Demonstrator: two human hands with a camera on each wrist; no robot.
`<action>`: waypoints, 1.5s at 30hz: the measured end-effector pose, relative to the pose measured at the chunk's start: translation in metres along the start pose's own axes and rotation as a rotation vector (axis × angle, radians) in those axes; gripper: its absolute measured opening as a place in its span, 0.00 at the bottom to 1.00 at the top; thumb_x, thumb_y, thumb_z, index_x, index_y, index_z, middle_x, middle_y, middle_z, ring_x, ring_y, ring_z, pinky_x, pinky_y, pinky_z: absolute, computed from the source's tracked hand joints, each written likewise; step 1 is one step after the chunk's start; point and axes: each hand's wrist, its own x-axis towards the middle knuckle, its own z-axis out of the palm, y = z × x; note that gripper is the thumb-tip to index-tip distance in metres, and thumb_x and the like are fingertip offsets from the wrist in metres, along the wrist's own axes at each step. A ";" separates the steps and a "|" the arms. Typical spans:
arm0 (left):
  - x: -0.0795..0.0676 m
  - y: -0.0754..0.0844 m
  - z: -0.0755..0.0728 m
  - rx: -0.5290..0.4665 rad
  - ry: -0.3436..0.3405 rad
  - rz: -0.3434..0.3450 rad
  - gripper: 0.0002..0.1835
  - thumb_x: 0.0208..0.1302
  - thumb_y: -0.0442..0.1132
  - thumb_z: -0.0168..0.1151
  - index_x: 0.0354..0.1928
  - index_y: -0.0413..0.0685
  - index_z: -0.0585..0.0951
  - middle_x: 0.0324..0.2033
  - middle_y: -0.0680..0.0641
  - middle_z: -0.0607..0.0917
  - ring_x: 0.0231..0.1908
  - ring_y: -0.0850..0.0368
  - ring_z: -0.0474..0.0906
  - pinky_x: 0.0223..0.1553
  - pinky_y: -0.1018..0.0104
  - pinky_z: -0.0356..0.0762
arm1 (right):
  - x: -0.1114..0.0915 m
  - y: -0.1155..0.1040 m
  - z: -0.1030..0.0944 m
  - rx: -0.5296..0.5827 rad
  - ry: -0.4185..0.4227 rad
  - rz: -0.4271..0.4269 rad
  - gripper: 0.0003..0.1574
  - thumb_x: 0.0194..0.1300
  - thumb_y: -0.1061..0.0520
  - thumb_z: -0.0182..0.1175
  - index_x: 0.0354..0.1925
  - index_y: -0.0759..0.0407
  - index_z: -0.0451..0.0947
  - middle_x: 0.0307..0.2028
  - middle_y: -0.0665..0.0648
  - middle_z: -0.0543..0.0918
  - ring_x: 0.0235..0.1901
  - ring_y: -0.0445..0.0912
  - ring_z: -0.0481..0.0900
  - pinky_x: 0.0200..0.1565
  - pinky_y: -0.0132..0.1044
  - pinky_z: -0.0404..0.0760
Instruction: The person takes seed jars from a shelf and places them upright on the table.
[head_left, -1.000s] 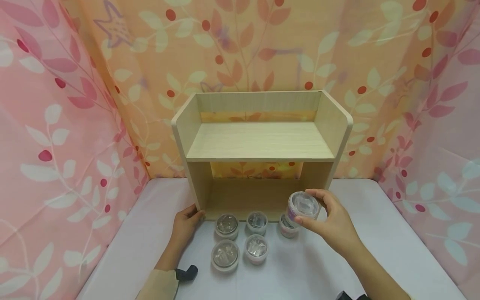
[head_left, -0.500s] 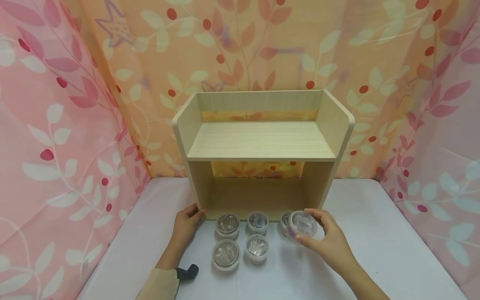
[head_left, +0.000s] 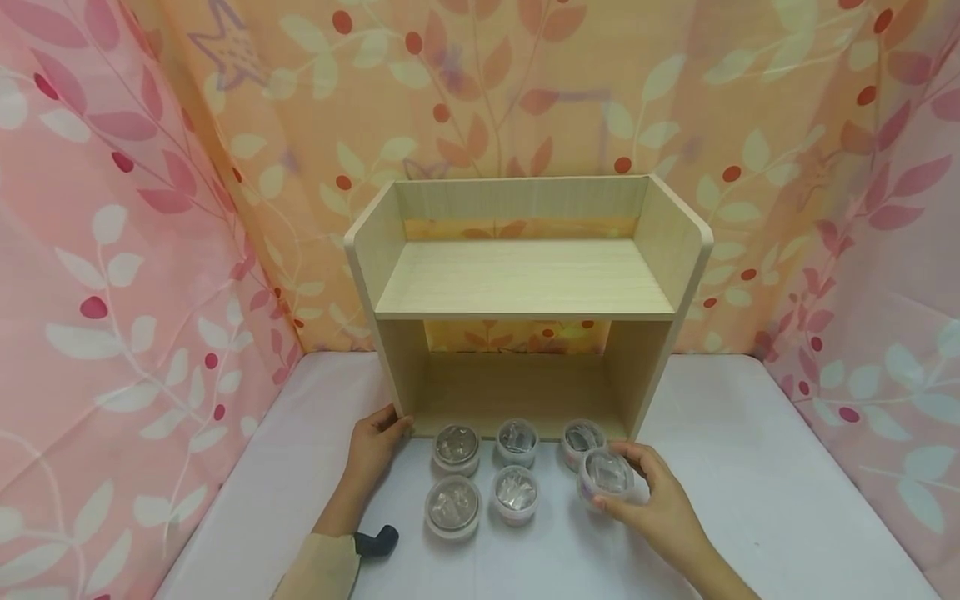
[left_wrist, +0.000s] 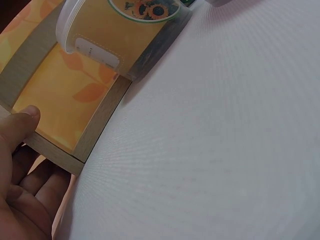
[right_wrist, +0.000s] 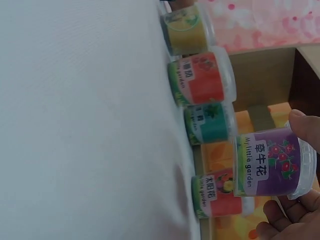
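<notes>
My right hand [head_left: 662,504] holds a clear-lidded plastic tub with a purple label [right_wrist: 272,162], marked "My little garden" with pink flowers, between thumb and fingers. In the head view it is just in front of the back-right tub [head_left: 582,438], which has a red label in the right wrist view. My left hand [head_left: 372,446] grips the front edge of the left side panel of a pale wooden shelf [head_left: 525,279], low down, thumb inside and fingers outside. Close by the left hand stands a tub with a yellow label and sunflowers [left_wrist: 112,40].
Several similar tubs stand in two rows before the shelf, among them a red-labelled one [right_wrist: 200,77] and a teal-labelled one [right_wrist: 210,122]. A white cloth [head_left: 750,467] covers the table. Floral curtains [head_left: 525,100] enclose the back and both sides.
My right hand has brought the purple-labelled tub down and toward me, from over the back-right tub to in front of it. The left hand stays on the shelf panel.
</notes>
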 end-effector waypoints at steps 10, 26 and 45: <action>-0.001 0.003 0.000 -0.003 -0.009 -0.020 0.25 0.65 0.43 0.72 0.62 0.43 0.83 0.53 0.42 0.88 0.54 0.54 0.83 0.46 0.76 0.79 | -0.001 0.017 0.012 -0.044 -0.019 -0.003 0.48 0.49 0.42 0.81 0.64 0.51 0.73 0.64 0.49 0.76 0.67 0.55 0.71 0.65 0.27 0.65; -0.002 0.004 -0.001 0.007 -0.006 -0.028 0.25 0.65 0.45 0.72 0.61 0.43 0.83 0.53 0.41 0.88 0.54 0.52 0.83 0.46 0.76 0.80 | -0.003 0.028 0.024 0.016 -0.082 0.065 0.51 0.49 0.44 0.81 0.67 0.55 0.70 0.67 0.57 0.73 0.70 0.64 0.66 0.68 0.71 0.58; 0.001 0.000 0.001 0.015 0.003 -0.019 0.23 0.65 0.42 0.73 0.60 0.46 0.84 0.53 0.43 0.88 0.53 0.57 0.83 0.46 0.77 0.78 | -0.008 0.029 0.028 -0.190 -0.035 -0.092 0.53 0.48 0.40 0.81 0.68 0.52 0.69 0.65 0.51 0.74 0.66 0.54 0.71 0.64 0.54 0.70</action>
